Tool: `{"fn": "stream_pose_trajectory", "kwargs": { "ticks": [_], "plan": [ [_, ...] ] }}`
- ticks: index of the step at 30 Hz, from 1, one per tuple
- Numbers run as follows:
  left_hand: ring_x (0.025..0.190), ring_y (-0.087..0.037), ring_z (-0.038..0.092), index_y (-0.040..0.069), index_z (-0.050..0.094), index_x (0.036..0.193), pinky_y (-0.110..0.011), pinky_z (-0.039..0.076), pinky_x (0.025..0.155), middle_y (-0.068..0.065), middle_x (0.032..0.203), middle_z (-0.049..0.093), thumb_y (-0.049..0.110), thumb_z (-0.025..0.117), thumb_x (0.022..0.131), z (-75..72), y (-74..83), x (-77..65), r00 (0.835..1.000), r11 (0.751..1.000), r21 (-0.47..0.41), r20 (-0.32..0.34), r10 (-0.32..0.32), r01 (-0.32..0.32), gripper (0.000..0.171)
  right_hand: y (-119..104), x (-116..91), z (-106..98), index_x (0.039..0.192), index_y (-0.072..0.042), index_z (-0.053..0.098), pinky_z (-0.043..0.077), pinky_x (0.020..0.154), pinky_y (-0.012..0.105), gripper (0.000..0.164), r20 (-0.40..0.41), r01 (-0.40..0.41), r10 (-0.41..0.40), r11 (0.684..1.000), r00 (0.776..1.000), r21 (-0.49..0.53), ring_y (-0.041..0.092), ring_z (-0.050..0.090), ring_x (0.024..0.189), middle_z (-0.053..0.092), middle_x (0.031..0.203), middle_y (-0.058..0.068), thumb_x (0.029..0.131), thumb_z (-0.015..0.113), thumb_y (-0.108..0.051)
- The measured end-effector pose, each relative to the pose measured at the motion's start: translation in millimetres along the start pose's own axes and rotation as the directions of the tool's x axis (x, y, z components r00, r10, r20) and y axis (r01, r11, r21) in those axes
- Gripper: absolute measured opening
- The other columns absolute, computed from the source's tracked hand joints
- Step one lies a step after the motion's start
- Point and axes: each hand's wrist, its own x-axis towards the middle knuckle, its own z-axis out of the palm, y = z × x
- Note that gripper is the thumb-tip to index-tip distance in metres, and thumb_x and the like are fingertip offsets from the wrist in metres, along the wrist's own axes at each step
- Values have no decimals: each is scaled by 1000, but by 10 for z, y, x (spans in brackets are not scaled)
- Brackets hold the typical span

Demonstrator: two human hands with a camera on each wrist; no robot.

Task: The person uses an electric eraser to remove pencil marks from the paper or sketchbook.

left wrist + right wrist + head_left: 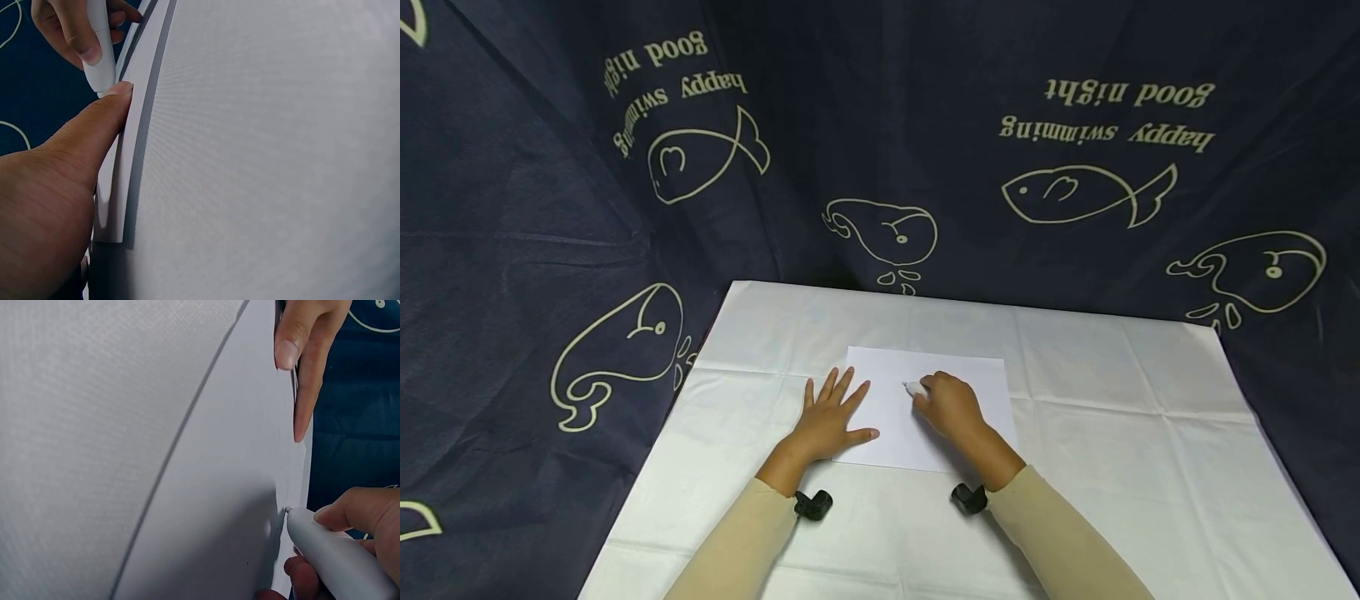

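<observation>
A white sheet of paper (pixel 887 433) lies flat on the cloth. My left hand (pixel 826 425) rests on its left edge, fingers straight and spread, the thumb pointing inward over the sheet. Over the sheet's right half, my right hand (pixel 953 407) grips a thick white pen (pixel 915 389) with curled fingers and thumb. The pen tapers to a small narrow tip, which points left and meets the paper in the right wrist view; the exact kind of pen (pixel 337 559) is not clear. A few faint specks show on the paper (pixel 212 469) near the tip.
White creased cloth (pixel 1120 467) covers the table, which stretches out on both sides of the paper. Behind and to the left hangs a dark blue curtain (pixel 880 125) with fish and whale drawings. A small black device (pixel 814 505) is worn on each wrist.
</observation>
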Motion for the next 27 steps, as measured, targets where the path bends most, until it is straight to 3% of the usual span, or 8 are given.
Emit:
{"fn": "stream_pose_trajectory", "kwargs": {
  "ticks": [27],
  "plan": [
    [159, -39, 1, 21, 27, 162, -72, -2, 120, -12, 172, 10, 63, 61, 93, -21, 18, -4, 1000, 1000, -9, -6, 3, -3, 87, 6, 15, 16, 107, 0, 76, 54, 67, 40, 25, 3, 13, -13, 1000, 1000, -2, 24, 66, 73, 74, 93, 15, 89, 73, -17]
  ]
}}
